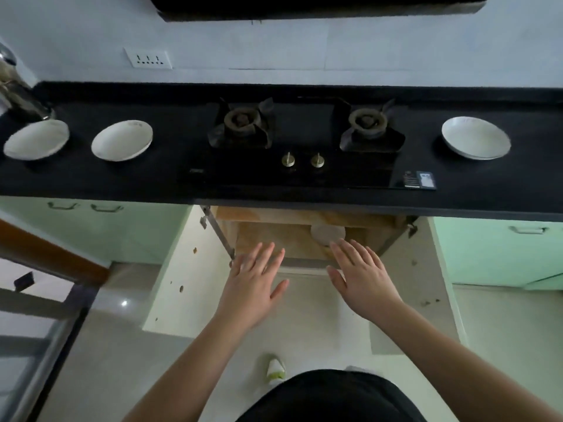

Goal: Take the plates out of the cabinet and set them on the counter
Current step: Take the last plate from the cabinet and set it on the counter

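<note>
Three white plates rest on the black counter [91, 178]: one at the far left [36, 139], one beside it [122, 140], and one right of the stove [476, 137]. Below the stove the cabinet [274, 236] stands with both doors swung out. A white plate [327, 233] lies on its wooden shelf, partly under the counter's edge. My left hand [253, 283] hovers open in front of the shelf, fingers spread. My right hand [362, 280] is open too, its fingertips just short of the plate in the cabinet. Neither hand holds anything.
A two-burner gas stove [304, 138] with two brass knobs fills the counter's middle. A metal kettle [18, 92] stands at the back left. The open cabinet doors [185, 269] flank my arms. A small white and green bottle [275, 368] lies on the tiled floor.
</note>
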